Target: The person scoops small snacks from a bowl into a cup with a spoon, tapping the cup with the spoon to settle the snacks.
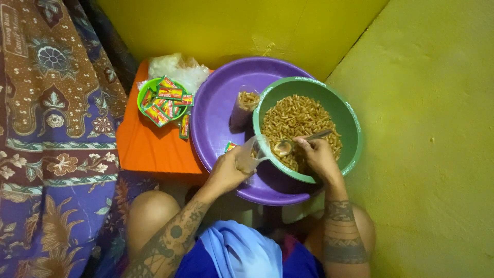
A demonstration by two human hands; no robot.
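My left hand (229,169) holds a small clear plastic bag (250,152) open at the near rim of a green bowl (351,123). The bowl is full of brown fried snack pieces (298,121). My right hand (318,155) grips a metal spoon (288,145) whose bowl points at the mouth of the bag. The green bowl sits inside a wide purple basin (221,103). A filled clear bag of the same snack (244,107) stands in the basin, left of the green bowl. A small red and yellow sachet (230,146) lies in the basin near my left hand.
A small green bowl (145,87) with several red and yellow sachets sits on an orange surface (149,149), beside crumpled clear plastic bags (177,69). Patterned cloth (51,134) hangs on the left. Yellow walls (432,128) close in behind and on the right. My knees are below.
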